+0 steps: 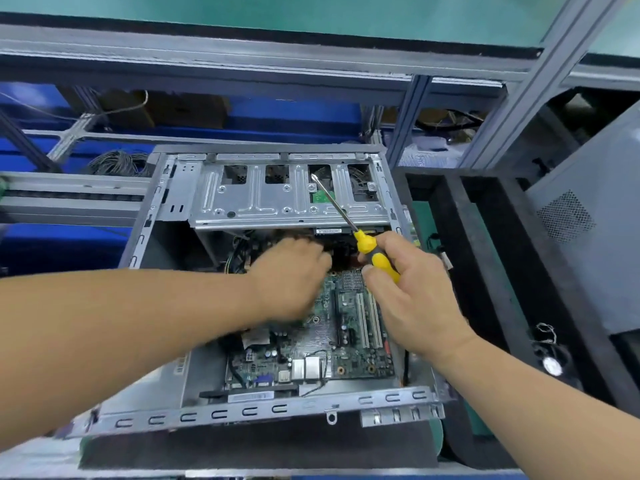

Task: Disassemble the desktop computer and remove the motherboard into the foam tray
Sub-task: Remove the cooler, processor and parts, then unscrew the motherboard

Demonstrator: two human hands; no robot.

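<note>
Lying open on its side on the bench (485,469), the case (263,412) showed its grey steel frame, with a row of slotted tabs along the near rail. Inside it, the motherboard (349,344) was still seated flat on the case floor: a dark green board with two long pale slots, a black slot beside them, a finned heatsink (351,280), and silver and blue ports along its near edge.

The right hand (412,292) held a screwdriver (375,258), its grip closed round the yellow and black handle with the thumb pressed on the side. The shaft ran up and away from that grip, slanting left, and its tip hung over the drive cage (277,199). The heatsink lay just left of that grip, and the pale slots ran below it, toward the near rail.

The left hand (291,275) reached in beyond the board, knuckles up, fingers curled down into the dark space under the cage. What its grip closed on, if anything, could not be told; the hand was blurred. A bundle of black cables (239,254) sat just left of it.

Right of the screwdriver grip, outside the case wall, a black foam tray (460,216) stood with deep empty-looking bays over green matting. Beyond it, further right, a grey side panel (588,216) leaned, with a mesh vent patch. Blue bins (62,237) and an aluminium rack (242,60) stood behind the case.
</note>
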